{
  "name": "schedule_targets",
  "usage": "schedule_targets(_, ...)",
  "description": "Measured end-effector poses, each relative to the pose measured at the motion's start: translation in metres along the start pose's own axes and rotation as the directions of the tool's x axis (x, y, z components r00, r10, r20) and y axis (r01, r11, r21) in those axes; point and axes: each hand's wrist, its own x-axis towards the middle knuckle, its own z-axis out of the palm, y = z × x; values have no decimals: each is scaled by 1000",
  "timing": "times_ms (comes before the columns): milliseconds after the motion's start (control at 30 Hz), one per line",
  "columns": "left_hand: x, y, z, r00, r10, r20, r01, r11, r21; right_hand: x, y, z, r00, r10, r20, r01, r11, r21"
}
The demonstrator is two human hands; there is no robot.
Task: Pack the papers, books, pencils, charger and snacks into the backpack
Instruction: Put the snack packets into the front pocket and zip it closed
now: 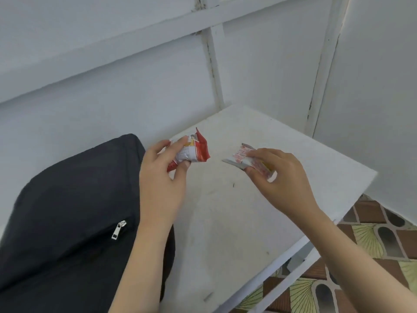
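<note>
Crumpled red-white snack packet (pixel 191 151) in left hand (pixel 161 177)

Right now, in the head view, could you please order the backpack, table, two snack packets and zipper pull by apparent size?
1. Black backpack and white table: alike; both run out of frame, so unranked.
2. Red snack packet and pale snack packet: alike, both partly hidden.
3. Zipper pull: smallest.
</note>
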Motion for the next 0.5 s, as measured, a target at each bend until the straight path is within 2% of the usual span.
schedule_targets(133, -22, -21, -71, 996, -16, -86, 27, 993, 118, -10, -60, 32, 994, -98, 49, 93, 992, 88)
schedule_targets(333, -44, -74, -147, 979, -130, -156, 173, 938, 302, -28, -128, 83, 967, -216, 132, 197, 970, 141)
schedule_targets(500, -35, -120, -186, 968, -134, -212, 226, 831, 508, -35, -169, 109, 954, -255, 159, 237, 963, 126)
